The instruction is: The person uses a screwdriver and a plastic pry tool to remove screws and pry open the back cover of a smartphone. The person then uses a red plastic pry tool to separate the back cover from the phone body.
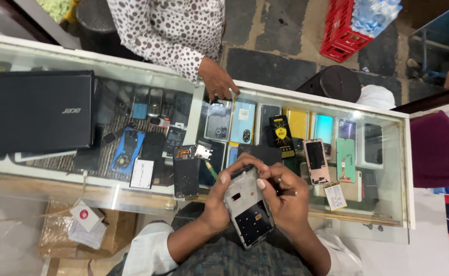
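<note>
While both hands clamp it, the grey opened phone frame with dark inner board runs 11-to-5 over the glass worktop: left hand grips at 9, right hand at 3.

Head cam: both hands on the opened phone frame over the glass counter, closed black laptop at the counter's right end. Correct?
Not quite. In the head view the closed black laptop lies at the left end of the glass counter, not the right. The rest holds: the left hand and right hand both grip the opened phone frame.
</note>
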The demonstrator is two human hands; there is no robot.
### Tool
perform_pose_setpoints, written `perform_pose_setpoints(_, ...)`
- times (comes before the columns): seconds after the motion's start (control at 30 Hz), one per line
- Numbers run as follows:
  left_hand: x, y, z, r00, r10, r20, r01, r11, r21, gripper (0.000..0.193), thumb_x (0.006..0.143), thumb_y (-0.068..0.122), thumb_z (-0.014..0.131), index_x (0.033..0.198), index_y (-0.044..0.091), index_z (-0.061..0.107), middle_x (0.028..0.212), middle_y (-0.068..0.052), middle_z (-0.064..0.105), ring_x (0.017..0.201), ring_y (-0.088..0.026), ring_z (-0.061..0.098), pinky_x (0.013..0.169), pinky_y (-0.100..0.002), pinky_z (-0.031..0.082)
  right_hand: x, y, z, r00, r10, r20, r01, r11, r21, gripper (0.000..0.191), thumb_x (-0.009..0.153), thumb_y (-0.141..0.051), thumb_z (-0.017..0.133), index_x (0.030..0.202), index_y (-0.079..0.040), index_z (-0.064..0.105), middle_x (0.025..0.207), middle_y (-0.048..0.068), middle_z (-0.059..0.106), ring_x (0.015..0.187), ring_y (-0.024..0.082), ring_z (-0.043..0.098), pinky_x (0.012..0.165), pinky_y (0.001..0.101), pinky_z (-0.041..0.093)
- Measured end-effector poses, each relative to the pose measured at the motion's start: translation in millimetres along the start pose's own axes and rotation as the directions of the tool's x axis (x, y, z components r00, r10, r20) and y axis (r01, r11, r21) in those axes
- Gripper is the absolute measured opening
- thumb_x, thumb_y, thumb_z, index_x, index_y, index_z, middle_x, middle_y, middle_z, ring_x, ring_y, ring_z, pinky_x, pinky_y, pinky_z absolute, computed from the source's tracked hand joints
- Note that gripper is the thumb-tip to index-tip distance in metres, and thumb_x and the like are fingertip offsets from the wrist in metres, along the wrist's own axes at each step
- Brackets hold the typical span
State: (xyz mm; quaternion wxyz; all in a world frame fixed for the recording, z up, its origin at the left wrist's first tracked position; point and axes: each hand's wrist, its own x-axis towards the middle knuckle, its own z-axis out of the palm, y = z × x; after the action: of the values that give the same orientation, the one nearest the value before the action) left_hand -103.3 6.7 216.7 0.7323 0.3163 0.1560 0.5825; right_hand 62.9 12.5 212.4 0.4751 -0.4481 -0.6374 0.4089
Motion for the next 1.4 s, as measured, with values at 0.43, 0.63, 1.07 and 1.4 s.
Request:
perform_pose_setpoints(0.43,-3.9,4.1,0.6,0.998,-0.063,0.031,0.066,0.992,-0.109,0.071,0.099,0.065,0.047,0.124,-0.001,0.051,0.115,-0.010,0.054,0.115,-0.020,0.057,0.105,-0.035,0.046,-3.1,-9.2,7.8,0.999,-0.024,-0.049,0.018,0.994,-0.110,0.010,0.093,-0.001,0.073,0.098,0.001,0.065,0.084,0.003,0.063,0.070,0.006,0.055,0.062,0.0208,0.044)
perform_pose_setpoints(0.63,-7.6,11.0,1.7,0.994,-0.055,0.093,0.062,0.995,-0.072,0.073,0.100,0.070,0.048,0.124,0.001,0.050,0.117,-0.008,0.048,0.114,-0.018,0.053,0.103,-0.034,0.044,-10.7,-16.5,-1.2,0.994,-0.102,-0.035,0.096,0.984,-0.151,0.012,0.088,0.000,0.076,0.098,0.000,0.069,0.090,0.005,0.070,0.070,0.006,0.059,0.060,0.0197,0.045)
perform_pose_setpoints(1.07,-8.4,11.6,-0.6,0.983,-0.080,0.167,0.111,0.975,-0.190,0.083,0.094,0.083,0.047,0.121,0.005,0.047,0.115,-0.008,0.045,0.115,-0.019,0.051,0.104,-0.034,0.042,-19.6,-8.9,-0.8,0.997,0.071,-0.035,-0.071,0.997,-0.012,0.011,0.086,-0.001,0.079,0.093,0.000,0.071,0.082,0.001,0.067,0.066,0.002,0.054,0.058,0.0191,0.041)
perform_pose_setpoints(1.4,-17.1,21.7,-3.1,0.989,-0.111,0.097,0.131,0.963,-0.237,0.072,0.098,0.073,0.047,0.120,0.005,0.047,0.116,-0.008,0.048,0.111,-0.019,0.053,0.100,-0.036,0.045,-18.6,-17.6,11.8,0.989,0.147,-0.022,-0.148,0.988,-0.045,0.011,0.087,0.002,0.079,0.095,0.001,0.071,0.080,0.000,0.070,0.068,0.002,0.061,0.060,0.0188,0.048)
